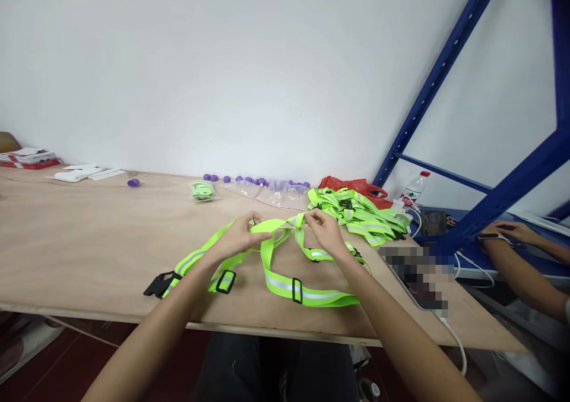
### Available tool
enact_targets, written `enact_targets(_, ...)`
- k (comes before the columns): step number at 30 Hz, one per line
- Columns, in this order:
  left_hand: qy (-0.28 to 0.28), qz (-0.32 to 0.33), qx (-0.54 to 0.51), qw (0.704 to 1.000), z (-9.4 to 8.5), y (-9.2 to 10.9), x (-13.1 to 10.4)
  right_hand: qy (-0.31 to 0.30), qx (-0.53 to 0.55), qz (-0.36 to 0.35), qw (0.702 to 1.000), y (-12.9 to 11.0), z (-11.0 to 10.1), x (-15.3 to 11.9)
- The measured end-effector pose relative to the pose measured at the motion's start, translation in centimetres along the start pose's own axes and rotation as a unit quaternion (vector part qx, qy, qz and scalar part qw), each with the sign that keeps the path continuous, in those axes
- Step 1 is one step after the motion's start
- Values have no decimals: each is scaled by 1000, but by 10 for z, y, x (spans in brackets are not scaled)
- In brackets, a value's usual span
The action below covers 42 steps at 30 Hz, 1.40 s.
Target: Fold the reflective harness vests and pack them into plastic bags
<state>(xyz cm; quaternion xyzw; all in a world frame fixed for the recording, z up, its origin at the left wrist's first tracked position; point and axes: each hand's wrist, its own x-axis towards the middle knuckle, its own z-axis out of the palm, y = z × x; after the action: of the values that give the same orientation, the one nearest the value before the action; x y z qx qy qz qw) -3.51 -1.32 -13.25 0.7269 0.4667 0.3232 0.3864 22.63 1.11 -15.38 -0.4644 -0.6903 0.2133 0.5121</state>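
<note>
Holding the neon-yellow harness [278, 282] up off the surface [111, 230], both hands are at its upper stretch, with the rest looping down in front. Here's the right hand [324, 230], thumb and index finger pinching the band near the top of a loop. Over on the other side, the left hand [240, 234] has the band running through it, thumb stretched out towards the middle and index finger curled; how firmly those fingers press on it, I can't tell. Down below, a black buckle [160, 284] sits at the harness's left end, beside the left forearm, and two black sliders show, one [225, 281] near that forearm, the other [297, 290] on the front loop.

Just beyond the right hand, there's a heap of matching straps [369, 221] against a red bag [356, 185], with a bottle [414, 189] behind. Along the wall, purple rolls [262, 181] lie by clear bags [282, 195], and a packed pouch [203, 190] sits to their left. Right of the right forearm lies a phone [414, 277], partly pixelated, and past the blue frame [436, 75], another person's hand [519, 231] is in view.
</note>
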Motion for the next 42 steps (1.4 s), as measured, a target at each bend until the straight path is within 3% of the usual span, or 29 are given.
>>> enact_targets(3,55,89,197,975,-3,7,-5,27,-29,-7,999,-8,-7,4)
enact_targets(6,83,115,310,940,-5,11,-9,60,-54,-29,996,-15,-13,8)
enact_targets(8,98,110,340,929,-7,13,-11,67,-56,-36,996,-17,-17,10)
enact_targets(11,109,116,358,920,-13,13,-14,37,-5,25,999,-18,-22,11)
enact_targets(14,106,101,357,923,-18,14,-16,23,32,75,996,-16,-25,10)
enact_targets(16,97,85,352,927,-22,16,-18,32,11,65,997,-16,-27,9)
enact_targets(18,61,64,323,942,-29,20,-19,42,-47,39,997,-18,-29,9)
enact_targets(20,-16,33,249,968,-39,25,-20,36,-108,10,993,-22,-34,9)
enact_targets(22,-105,-3,135,985,-50,29,-20,7,-138,-6,990,-27,-41,10)
enact_targets(24,-150,-29,9,988,-59,32,-19,-35,-169,-17,985,-32,-49,11)
enact_targets(28,-99,-84,-216,968,-65,31,-16,-85,-287,-67,952,-39,-61,11)
enact_targets(31,-90,-131,-275,948,-63,35,-15,-34,-333,-104,936,-42,-65,13)
enact_targets(35,-125,-107,-237,957,-70,53,-19,44,-226,-62,971,-47,-72,26)
enact_targets(38,-213,-78,-183,957,-88,69,-24,81,-40,18,996,-51,-85,39)
enact_targets(40,-258,-68,-117,957,-99,78,-25,93,71,99,988,-55,-94,46)
enact_targets(42,-254,-53,-52,964,-101,84,-25,87,127,158,975,-59,-99,50)
